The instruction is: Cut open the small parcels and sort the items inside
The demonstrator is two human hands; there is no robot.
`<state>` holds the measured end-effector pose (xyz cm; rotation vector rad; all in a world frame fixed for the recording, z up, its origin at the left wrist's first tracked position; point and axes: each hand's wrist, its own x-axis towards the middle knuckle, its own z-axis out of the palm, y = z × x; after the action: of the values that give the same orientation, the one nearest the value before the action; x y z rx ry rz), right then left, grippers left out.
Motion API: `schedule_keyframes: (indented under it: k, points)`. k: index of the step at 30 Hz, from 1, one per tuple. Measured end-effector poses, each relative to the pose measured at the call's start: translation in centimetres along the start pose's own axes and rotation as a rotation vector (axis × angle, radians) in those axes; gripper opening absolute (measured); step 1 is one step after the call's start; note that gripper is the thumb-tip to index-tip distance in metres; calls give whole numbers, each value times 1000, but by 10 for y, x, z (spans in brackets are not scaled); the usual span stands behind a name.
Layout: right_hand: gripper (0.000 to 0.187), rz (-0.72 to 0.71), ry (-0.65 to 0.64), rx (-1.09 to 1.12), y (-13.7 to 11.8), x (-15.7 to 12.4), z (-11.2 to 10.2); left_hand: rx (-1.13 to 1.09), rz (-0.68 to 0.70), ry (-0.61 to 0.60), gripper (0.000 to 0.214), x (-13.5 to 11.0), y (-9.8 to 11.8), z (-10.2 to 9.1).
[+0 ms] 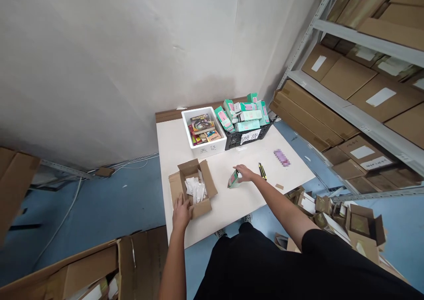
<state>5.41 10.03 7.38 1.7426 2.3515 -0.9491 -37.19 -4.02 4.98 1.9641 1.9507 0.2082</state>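
My left hand rests on the near flap of a small open cardboard box that has white packing paper inside; its fingers lie flat against the cardboard. My right hand reaches out over the white table and closes on a small green product box, which stands tilted on the tabletop. A yellow and black pen lies just right of that hand.
At the table's back stand a white foam bin with colourful small boxes and a black crate heaped with green boxes. Metal shelves of cartons stand on the right. Loose cartons lie on the floor at right and near left.
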Motion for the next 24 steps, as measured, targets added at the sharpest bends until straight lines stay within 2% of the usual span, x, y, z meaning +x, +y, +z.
schedule_keyframes:
  k: [2, 4, 7, 9, 11, 13, 16, 18, 20, 22, 24]
  points:
    - [98, 31, 124, 65, 7, -9, 9, -78, -27, 131, 39, -1, 7, -6]
    - [84, 124, 279, 128, 10, -20, 21, -155, -46, 262, 41, 1, 21, -12]
    - [75, 368, 419, 211, 6, -31, 46, -273, -15, 377, 40, 12, 59, -16]
    - [75, 479, 457, 285, 0, -32, 60, -356, 64, 377, 40, 23, 94, -11]
    - [78, 446, 503, 363, -5, -27, 65, -437, 161, 317, 40, 37, 130, -2]
    - [83, 300, 521, 446, -9, -18, 62, -509, 237, 214, 40, 53, 161, 11]
    - [85, 140, 442, 646, -12, -1, 50, -619, 212, 24, 42, 82, 193, 33]
    - [78, 153, 393, 811, -14, 8, 45, -660, 123, -121, 47, 100, 204, 48]
    - [70, 191, 375, 947, -16, 12, 47, -666, 112, -240, 55, 111, 210, 62]
    - [65, 206, 360, 1021, -18, 11, 53, -643, 187, -296, 64, 114, 213, 74]
    - [63, 229, 383, 1024, -19, 8, 59, -601, 239, -288, 65, 112, 213, 84]
